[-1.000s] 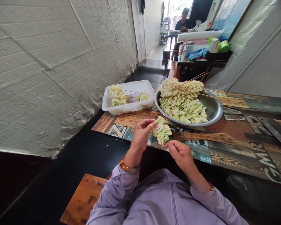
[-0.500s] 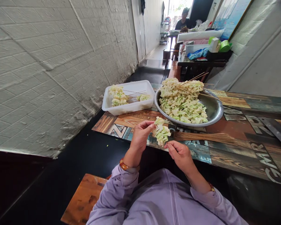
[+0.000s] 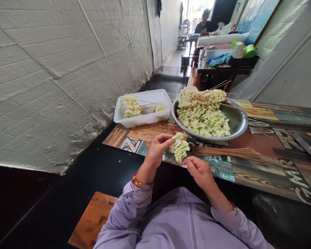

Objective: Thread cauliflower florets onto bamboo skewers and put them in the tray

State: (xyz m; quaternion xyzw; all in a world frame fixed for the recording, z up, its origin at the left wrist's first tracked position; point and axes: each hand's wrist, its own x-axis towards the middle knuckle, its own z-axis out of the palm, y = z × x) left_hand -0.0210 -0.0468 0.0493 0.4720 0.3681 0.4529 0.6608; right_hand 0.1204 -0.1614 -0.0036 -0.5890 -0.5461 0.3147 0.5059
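Counter (image 3: 251, 173): just one carrying everything here, patchwork wood-look top. On it sits one metal bowl (image 3: 235, 119), with a cauliflower heap (image 3: 204, 121) in it, way too many bits to count, plus a handful of sticks poking out over the back. To its left, just beside it, one white tray (image 3: 145, 120) with a few skewered clumps (image 3: 131, 108); they overlap, so I can't give an exact number. One broad blade (image 3: 305, 147) lies at the right end, partly cut off. One skewer bundle (image 3: 225, 151) lies in front of the bowl, too packed to count.

Two hands, both raised near the front edge. Left hand (image 3: 155, 152) comes up from below, fingers curled, its grip clamped on the top of one cauliflower piece (image 3: 180, 148), which hangs between the hands in front of the bowl. Right hand (image 3: 200, 171) angles in from the right, thumb and forefinger together at the piece's lower end; looks like that grip is on a thin skewer, mostly hidden.

Writing: "GMR" lettering (image 3: 294, 177) is readable on the right side. Big letter (image 3: 131, 145) at the left corner is N or Z, can't tell. More letters by the bundle are partly covered.
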